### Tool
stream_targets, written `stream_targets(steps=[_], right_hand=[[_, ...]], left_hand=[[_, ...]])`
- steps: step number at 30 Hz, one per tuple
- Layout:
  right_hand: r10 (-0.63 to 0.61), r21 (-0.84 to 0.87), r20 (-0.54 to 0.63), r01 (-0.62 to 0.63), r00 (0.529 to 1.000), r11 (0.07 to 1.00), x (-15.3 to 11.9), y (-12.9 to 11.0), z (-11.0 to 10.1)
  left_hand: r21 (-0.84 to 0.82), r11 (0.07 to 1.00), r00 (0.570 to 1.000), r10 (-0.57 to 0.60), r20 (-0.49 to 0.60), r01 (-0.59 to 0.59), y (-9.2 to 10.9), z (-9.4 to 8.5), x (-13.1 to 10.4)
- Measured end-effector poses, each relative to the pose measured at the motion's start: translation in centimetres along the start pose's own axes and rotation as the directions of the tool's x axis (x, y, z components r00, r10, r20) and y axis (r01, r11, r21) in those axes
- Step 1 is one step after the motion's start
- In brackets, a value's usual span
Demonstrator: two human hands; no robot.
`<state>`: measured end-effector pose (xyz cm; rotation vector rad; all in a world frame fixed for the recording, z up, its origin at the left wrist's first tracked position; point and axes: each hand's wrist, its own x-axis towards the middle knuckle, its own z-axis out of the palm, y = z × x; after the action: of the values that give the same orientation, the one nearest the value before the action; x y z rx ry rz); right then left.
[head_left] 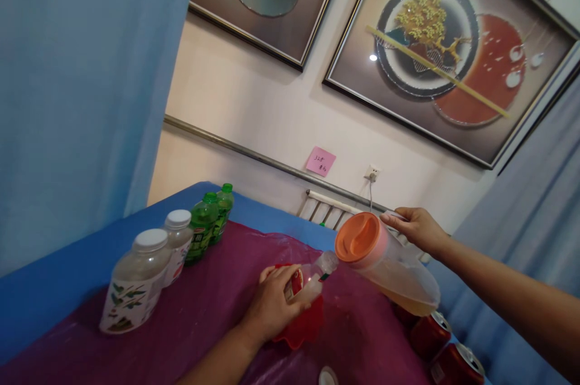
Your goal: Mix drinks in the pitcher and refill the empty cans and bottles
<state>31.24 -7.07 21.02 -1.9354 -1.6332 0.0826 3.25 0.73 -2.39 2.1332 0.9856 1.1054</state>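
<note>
My left hand [270, 303] is wrapped around a small clear bottle [312, 281] with a red label, tilted with its mouth up to the right. Below the bottle is a red scalloped dish [299, 327], partly covered by my hand. My right hand [419, 229] grips the handle of a translucent pitcher [399, 273] with an orange lid, held tipped toward the left. Yellowish liquid lies along the pitcher's lower side. The lid's edge is close to the bottle's mouth; I cannot tell whether they touch or liquid is flowing.
On the left of the purple-covered table [203, 318] stand white-capped jars [133, 288] and green bottles [202, 225]. Red cans [453, 364] stand at the right edge. A round white cap or lid [328, 376] shows at the bottom. Behind are a wall rail [235, 146] and blue curtains [81, 83].
</note>
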Motion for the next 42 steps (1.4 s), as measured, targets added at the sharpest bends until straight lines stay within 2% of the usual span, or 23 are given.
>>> stream_targets(steps=[9,22,33,42], right_hand=[[-0.045,-0.002,-0.006,0.045,0.999,0.999,0.0,0.1,-0.3],[-0.021,-0.003,-0.012,0.021,1.0,1.0,0.0,0.6,0.0],[-0.011,-0.022,-0.004,0.011,1.0,1.0,-0.1,0.2,0.0],[-0.011,0.002,-0.002,0.011,1.0,1.0,-0.3,-0.4,0.0]], left_hand=[[0.025,1.0,1.0,-0.002,-0.004,0.002,-0.2,0.1,0.1],[0.004,1.0,0.999,0.011,-0.032,-0.01,-0.1,0.2,0.0],[0.026,0.999,0.999,-0.022,0.025,0.021,0.2,-0.2,0.0],[0.016,1.0,1.0,-0.02,0.006,0.02,0.1,-0.1,0.1]])
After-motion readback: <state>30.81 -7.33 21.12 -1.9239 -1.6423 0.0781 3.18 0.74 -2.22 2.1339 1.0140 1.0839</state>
